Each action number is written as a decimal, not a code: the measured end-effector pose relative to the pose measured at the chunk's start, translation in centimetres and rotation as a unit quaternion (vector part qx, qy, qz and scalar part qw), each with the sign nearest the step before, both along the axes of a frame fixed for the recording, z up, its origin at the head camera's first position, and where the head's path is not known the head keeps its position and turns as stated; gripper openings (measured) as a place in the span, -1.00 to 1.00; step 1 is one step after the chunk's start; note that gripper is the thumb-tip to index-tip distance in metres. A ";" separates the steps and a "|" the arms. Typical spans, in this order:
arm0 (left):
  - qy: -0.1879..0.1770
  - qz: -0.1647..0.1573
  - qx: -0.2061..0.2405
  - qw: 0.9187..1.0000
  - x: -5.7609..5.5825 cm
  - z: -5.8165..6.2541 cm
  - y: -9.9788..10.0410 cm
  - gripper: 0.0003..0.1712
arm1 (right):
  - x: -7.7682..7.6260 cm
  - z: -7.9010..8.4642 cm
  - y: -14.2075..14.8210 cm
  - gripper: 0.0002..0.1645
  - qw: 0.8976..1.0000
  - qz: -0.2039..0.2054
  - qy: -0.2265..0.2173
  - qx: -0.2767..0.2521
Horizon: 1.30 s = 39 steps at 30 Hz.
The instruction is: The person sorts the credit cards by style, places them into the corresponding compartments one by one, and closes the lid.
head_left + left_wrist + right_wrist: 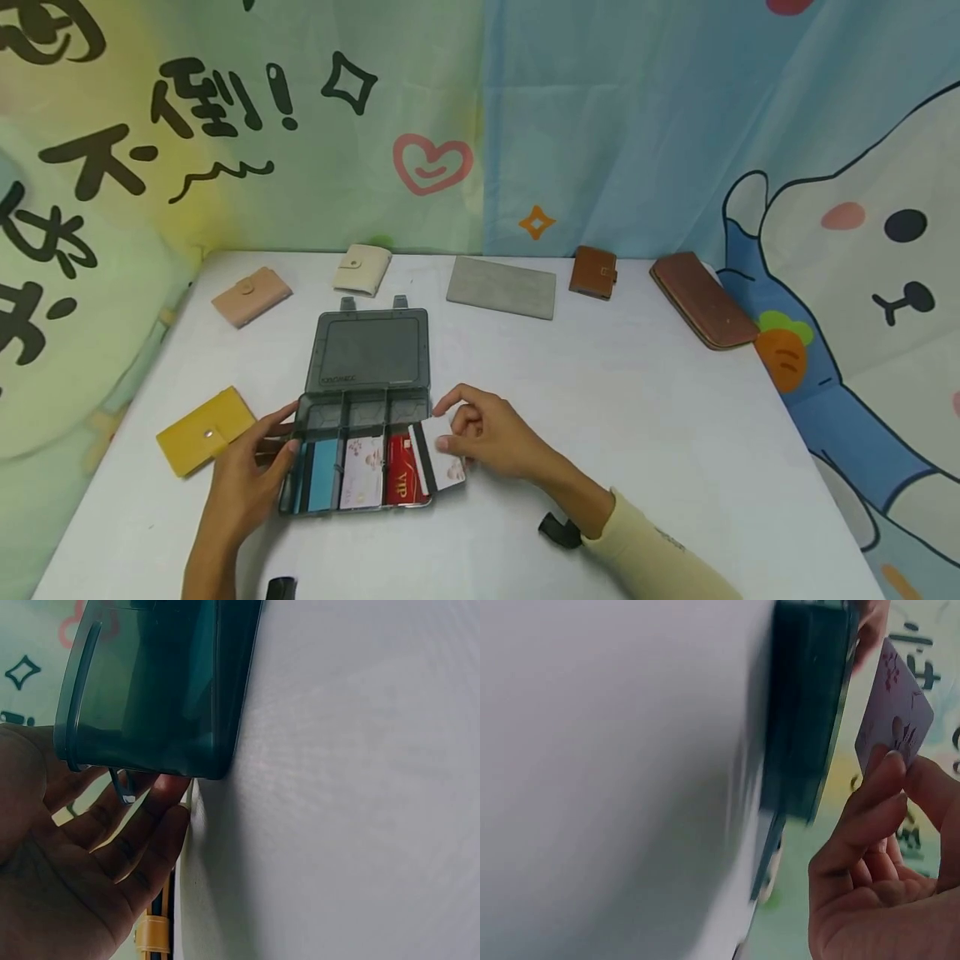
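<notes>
A grey translucent storage box [327, 512] stands with its lid folded back, its divided tray holding a blue card [324, 475], a white flower-print card [363, 472] and a red VIP card [402, 471]. My left hand [251, 475] holds the box's left side, thumb at the rim and fingers along the outer wall [150, 712]. Between thumb and fingers, my right hand [487, 433] pinches a white card [447, 467] with a black stripe, tilted over the right compartment. Its other face [895, 712] carries a red floral print.
A yellow wallet [202, 429] lies just left of my left hand. Along the back are a pink wallet [251, 297], a cream wallet [362, 268], a grey flat wallet [501, 287], a small brown wallet [593, 272] and a long brown wallet [705, 302].
</notes>
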<state>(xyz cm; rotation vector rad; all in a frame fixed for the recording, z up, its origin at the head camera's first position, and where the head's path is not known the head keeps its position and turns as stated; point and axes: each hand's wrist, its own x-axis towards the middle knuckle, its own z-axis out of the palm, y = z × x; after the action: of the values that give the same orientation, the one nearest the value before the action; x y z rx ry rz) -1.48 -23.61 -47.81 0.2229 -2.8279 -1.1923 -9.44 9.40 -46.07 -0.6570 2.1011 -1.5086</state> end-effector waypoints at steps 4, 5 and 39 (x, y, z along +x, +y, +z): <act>-0.006 0.006 0.000 1.000 0.0 0.0 0.1 -0.33 | 0.2 0.3 -3.1 -0.60 1.000 0.011 0.013 0.013; -0.007 0.008 0.000 1.000 0.0 0.1 0.1 -0.32 | 0.3 0.3 -3.9 -0.60 1.000 0.013 0.017 0.018; -0.057 -0.122 0.044 0.990 1.2 0.7 -2.4 -0.09 | -7.6 -2.5 -5.7 -0.20 0.976 -0.196 -0.096 0.020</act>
<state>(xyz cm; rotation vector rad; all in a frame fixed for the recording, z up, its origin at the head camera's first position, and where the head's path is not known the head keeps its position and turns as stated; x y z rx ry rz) -0.33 -26.02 -47.07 -0.0560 -2.9722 -1.3960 -17.00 3.71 -48.52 -0.0738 2.1870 -1.6492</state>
